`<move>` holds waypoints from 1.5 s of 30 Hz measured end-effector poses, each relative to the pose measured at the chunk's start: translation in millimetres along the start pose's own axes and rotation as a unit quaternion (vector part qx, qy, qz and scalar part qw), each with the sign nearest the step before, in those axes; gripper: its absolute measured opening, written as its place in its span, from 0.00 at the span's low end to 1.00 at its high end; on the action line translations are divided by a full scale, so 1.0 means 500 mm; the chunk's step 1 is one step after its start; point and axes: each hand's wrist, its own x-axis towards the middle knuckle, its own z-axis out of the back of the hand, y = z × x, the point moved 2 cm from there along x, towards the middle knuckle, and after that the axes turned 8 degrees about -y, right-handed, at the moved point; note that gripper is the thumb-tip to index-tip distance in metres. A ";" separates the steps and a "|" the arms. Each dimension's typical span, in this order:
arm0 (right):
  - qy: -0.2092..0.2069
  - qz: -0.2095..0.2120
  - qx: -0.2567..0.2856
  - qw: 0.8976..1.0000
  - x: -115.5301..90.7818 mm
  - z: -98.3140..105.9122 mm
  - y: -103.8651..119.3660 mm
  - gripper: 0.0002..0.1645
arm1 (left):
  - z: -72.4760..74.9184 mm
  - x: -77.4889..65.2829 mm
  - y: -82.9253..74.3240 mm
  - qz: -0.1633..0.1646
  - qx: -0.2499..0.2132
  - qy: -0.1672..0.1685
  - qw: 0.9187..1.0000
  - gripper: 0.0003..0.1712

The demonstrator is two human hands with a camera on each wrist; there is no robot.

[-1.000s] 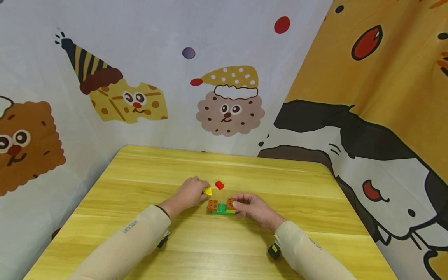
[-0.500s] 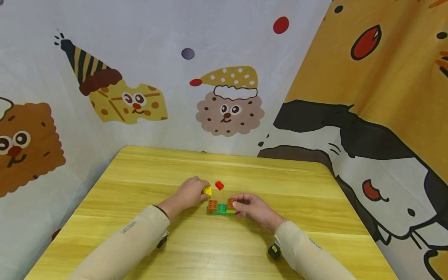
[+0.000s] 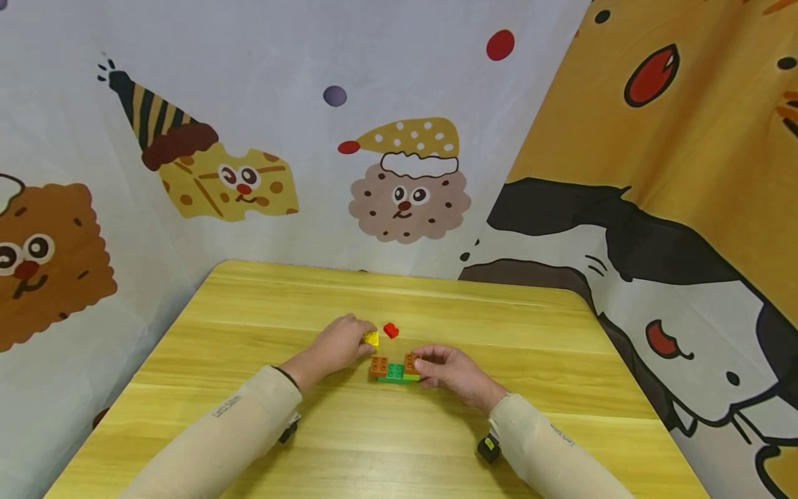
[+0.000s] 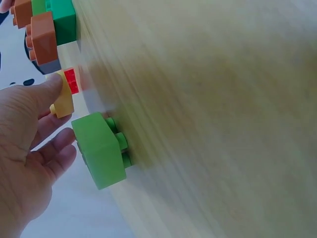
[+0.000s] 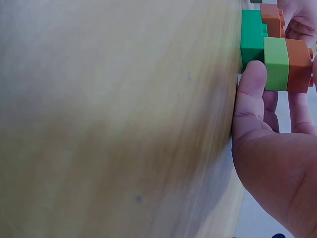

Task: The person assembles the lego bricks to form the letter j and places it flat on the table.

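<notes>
My left hand (image 3: 333,345) pinches a yellow toy building brick (image 3: 372,338) between thumb and fingers, just over the table. To its right is a low toy-brick build: a dark green base brick (image 5: 251,35), an orange brick (image 3: 379,365) on its left end, and on the right a light green brick (image 5: 276,64) topped by a second orange brick (image 5: 298,66). My right hand (image 3: 458,374) grips that right end, fingers around the stacked bricks. In the left wrist view, a loose green brick (image 4: 101,151) lies near my left fingers, studs toward the tabletop; the hand hides it in the head view.
A small red brick (image 3: 391,330) lies behind the build, to the right of the yellow one. The wooden table (image 3: 399,443) runs back to a wall hanging (image 3: 280,83) printed with cartoon figures. Dark devices sit under both wrists.
The yellow brick has turned and shifted slightly right in my left fingers. My right hand and the build have stayed in place.
</notes>
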 end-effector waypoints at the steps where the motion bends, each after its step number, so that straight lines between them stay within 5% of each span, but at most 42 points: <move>1: 0.000 0.000 0.000 1.000 0.000 0.000 0.000 0.30 | 0.001 0.000 -0.001 0.000 0.000 0.000 1.000 0.23; 32: 0.006 -0.001 0.001 1.000 0.001 0.004 -0.004 0.32 | 0.010 0.004 -0.060 -0.031 -0.045 -0.008 0.998 0.23; 45: -0.002 -0.011 0.017 1.000 0.000 0.005 -0.003 0.37 | 0.011 -0.001 -0.095 -0.047 -0.068 0.018 0.996 0.26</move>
